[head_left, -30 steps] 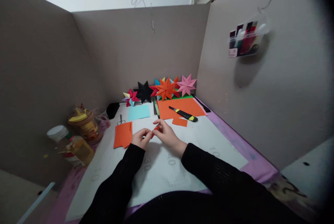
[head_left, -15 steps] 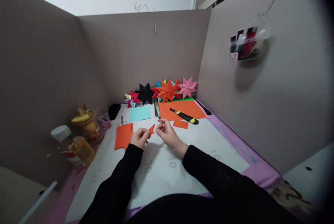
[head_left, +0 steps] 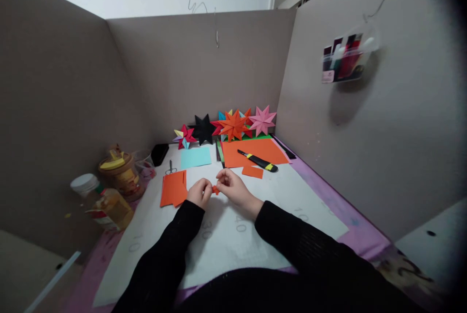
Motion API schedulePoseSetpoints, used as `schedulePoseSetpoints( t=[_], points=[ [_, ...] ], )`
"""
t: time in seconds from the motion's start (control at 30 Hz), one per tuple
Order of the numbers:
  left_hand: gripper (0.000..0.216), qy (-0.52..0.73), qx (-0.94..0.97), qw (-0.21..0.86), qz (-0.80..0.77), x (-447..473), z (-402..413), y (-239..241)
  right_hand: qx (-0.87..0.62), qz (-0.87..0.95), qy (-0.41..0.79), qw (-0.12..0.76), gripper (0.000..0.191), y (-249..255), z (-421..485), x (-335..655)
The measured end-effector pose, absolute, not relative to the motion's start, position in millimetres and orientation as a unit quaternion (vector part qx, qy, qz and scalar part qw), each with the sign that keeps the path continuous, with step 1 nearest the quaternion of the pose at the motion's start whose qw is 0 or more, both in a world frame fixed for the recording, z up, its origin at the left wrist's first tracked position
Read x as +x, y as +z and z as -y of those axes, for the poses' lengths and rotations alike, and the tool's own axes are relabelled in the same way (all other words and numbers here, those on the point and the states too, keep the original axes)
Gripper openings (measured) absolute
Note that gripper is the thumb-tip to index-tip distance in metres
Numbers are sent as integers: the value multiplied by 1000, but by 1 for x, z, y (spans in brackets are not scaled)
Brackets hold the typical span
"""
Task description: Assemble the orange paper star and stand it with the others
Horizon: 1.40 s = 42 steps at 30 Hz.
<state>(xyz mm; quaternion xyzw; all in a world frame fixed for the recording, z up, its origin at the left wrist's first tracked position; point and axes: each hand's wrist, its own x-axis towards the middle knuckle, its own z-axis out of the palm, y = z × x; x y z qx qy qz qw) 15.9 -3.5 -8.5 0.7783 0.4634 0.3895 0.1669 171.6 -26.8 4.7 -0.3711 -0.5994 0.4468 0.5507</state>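
Note:
A small folded piece of orange paper (head_left: 215,190) is held between my two hands above the white sheet, mostly covered by fingers. My left hand (head_left: 200,193) pinches its left side, fingers closed. From the right, my right hand (head_left: 233,187) grips the other side between thumb and fingertip. Left of my left hand lies a stack of orange paper (head_left: 172,189). A small orange paper rectangle (head_left: 252,172) lies beyond my right hand, and a black and yellow utility knife (head_left: 258,160) rests on a large orange sheet (head_left: 233,153).
Several folded paper stars (head_left: 233,125) stand along the back panel. Scissors (head_left: 170,169) and a light blue paper (head_left: 196,157) lie at the back left. A glue bottle (head_left: 115,208), a brown pot (head_left: 122,172) and a clear cup (head_left: 145,164) line the left edge.
My left hand has moved right, toward my right hand. The orange piece, pointed and more exposed before, is now mostly hidden, with the right fingers on it.

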Motion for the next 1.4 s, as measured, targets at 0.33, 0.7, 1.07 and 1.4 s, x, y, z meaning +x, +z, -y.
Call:
schedulePoseSetpoints(
  t=[0.33, 0.7, 1.07, 1.4],
  points=[
    [28, 433, 716, 295, -462, 20, 5, -11, -383, 605, 412, 563, 12, 8, 29, 171],
    [26, 440, 663, 346, -497, 16, 11, 6, -407, 642, 377, 529, 14, 8, 23, 178],
    [27, 418, 719, 286, -477, 18, 8, -1, -413, 707, 324, 474, 14, 14, 26, 180],
    [28, 430, 701, 265, -504, 11, 7, 3, -429, 663, 351, 503, 20, 12, 23, 184]
  ],
)
